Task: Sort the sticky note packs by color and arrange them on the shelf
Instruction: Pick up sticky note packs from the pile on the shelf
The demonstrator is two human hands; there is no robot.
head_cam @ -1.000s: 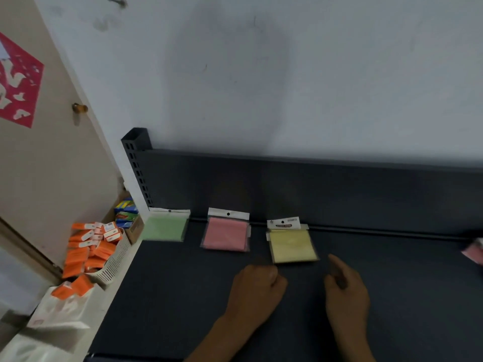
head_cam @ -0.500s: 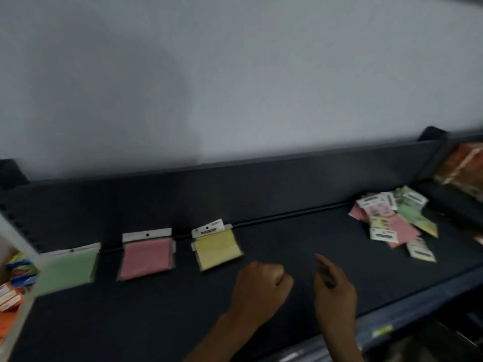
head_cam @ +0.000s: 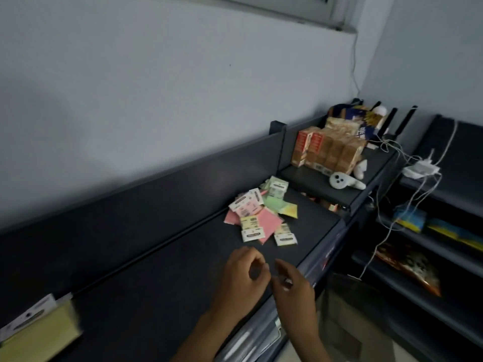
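Note:
A loose pile of sticky note packs (head_cam: 262,214) in pink, green and yellow lies near the right end of the dark shelf (head_cam: 156,278). One yellow pack (head_cam: 39,333) lies apart at the bottom left against the shelf's back panel. My left hand (head_cam: 241,279) hovers over the shelf just short of the pile, its fingers loosely curled and holding nothing. Close beside it on the right, my right hand (head_cam: 292,286) also has loosely curled fingers and holds nothing.
A higher shelf section (head_cam: 326,184) to the right carries brown boxes (head_cam: 326,150) and a white controller (head_cam: 342,180). Further right stand black racks (head_cam: 444,231) with cables, a white charger (head_cam: 420,169) and packets. The shelf's front edge (head_cam: 321,259) runs below my hands.
The view has swung right: the green and pink packs have left the frame and the mixed pile is now central. Both hands have travelled right toward the pile, and the left fist has loosened.

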